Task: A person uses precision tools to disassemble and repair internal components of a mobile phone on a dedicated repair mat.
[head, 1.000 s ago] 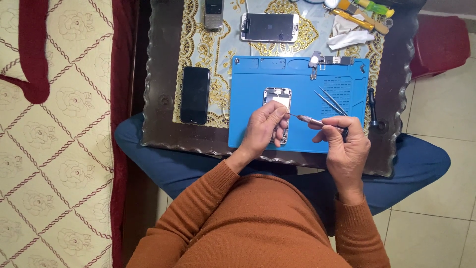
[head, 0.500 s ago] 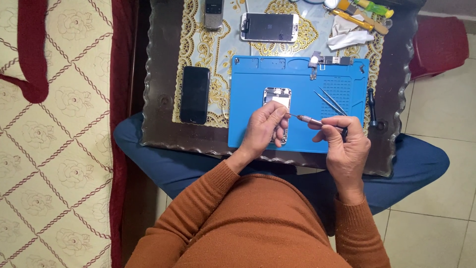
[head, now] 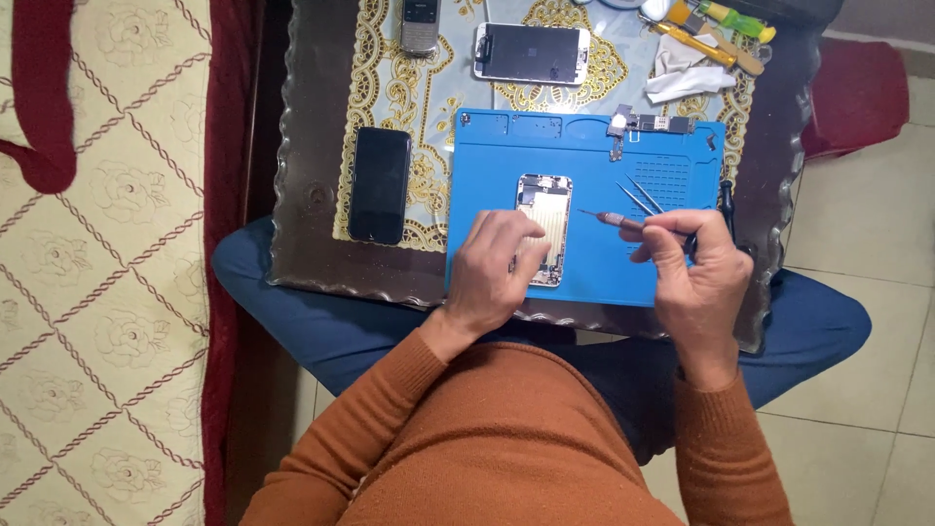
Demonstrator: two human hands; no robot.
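Overhead view of a phone repair on a small dark table held over the person's lap. The left hand rests on the near end of an opened phone chassis, its fingers curled down onto the lower edge and pinning it; the chassis lies upright at the middle of a blue silicone work mat. The right hand is closed around a slim screwdriver, whose tip points left toward the chassis and stops just beside its right edge, apparently without touching, though the view is too small to be sure. A pair of tweezers lies on the mat just far of the right hand. A small circuit board sits at the mat's far right edge. Left of the mat, a black smartphone lies face up on a gold-patterned table cover. At the far side lie a detached white-framed screen, an old keypad phone, and, far right, a cluster of yellow and green handled tools beside a white cloth.
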